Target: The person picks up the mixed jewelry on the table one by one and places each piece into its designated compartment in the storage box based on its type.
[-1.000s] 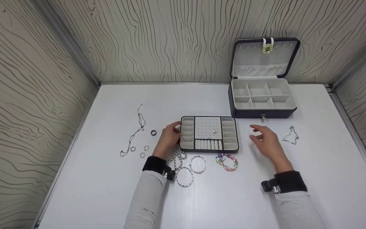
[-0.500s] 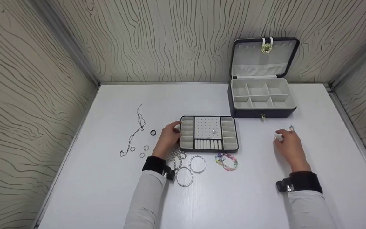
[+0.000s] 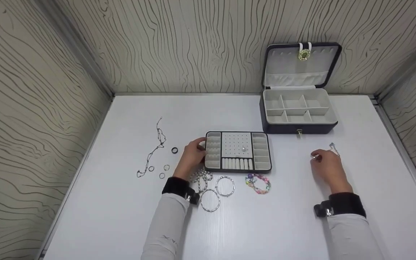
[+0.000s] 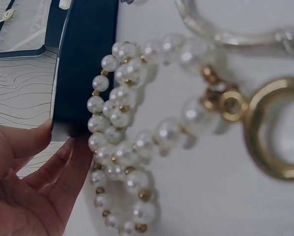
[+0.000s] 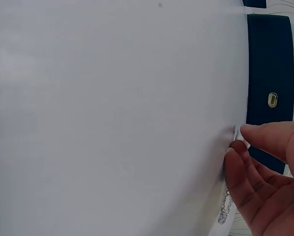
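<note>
Left hand (image 3: 192,156): laid against the left end of the tray (image 3: 237,171), fingers touching and relaxed rather than wrapped round; well apart from the right hand.
Right hand (image 3: 329,169): thumb and fingertips pinched on a small bright piece (image 3: 315,156), low over the tabletop (image 3: 284,231).
Small bright piece: at the tips of the right hand, mostly hidden; exact kind and any link to the chain not determinable.
Silver chain (image 3: 332,145): just beyond the right hand, partly covered by it; probably prone to snagging. Advisable to check for a trailing end before lifting.
Pinch: best kept on the tips, firm but light, with the palm clear of the chain; slip judged the main risk.
Tray: flat, directly right of the left hand. Best steadied with light sideways contact, without tipping.
White stud (image 3: 243,149): on the tray's dotted panel, between the hands; advisable to avoid knocking.
Pearl string (image 4: 137,179): just beside the left hand, near the tray's front edge; slight drag possible under the wrist. Advisable to shift the left hand only with care.
Bead bracelet (image 3: 250,176): in front of the tray, between the hands; best passed over with clearance.
Box (image 3: 282,129): lid raised, beyond the right hand; key at the front worth avoiding.
</note>
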A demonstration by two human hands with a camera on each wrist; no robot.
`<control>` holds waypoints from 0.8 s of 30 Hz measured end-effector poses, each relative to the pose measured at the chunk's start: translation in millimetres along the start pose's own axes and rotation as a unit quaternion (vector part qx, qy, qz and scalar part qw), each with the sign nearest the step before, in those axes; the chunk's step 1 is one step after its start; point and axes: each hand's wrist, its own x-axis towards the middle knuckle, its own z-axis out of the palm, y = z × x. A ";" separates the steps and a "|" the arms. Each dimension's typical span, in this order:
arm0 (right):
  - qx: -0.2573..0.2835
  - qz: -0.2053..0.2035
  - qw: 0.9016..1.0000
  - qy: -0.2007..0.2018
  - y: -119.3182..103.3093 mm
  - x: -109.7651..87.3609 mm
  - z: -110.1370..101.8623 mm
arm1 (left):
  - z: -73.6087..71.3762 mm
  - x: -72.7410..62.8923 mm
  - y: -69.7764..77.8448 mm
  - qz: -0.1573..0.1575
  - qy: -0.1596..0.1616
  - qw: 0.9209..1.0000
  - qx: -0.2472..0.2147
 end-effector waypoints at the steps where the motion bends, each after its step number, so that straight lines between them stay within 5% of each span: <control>1: 0.002 0.001 1.000 -0.004 0.0 -0.3 -0.1 | 0.2 -0.1 0.0 0.000 0.000 1.000 0.000; 24: 0.015 0.027 0.999 -0.030 -0.4 -3.3 -2.9 | 0.0 -1.5 -0.5 0.018 0.010 1.000 0.005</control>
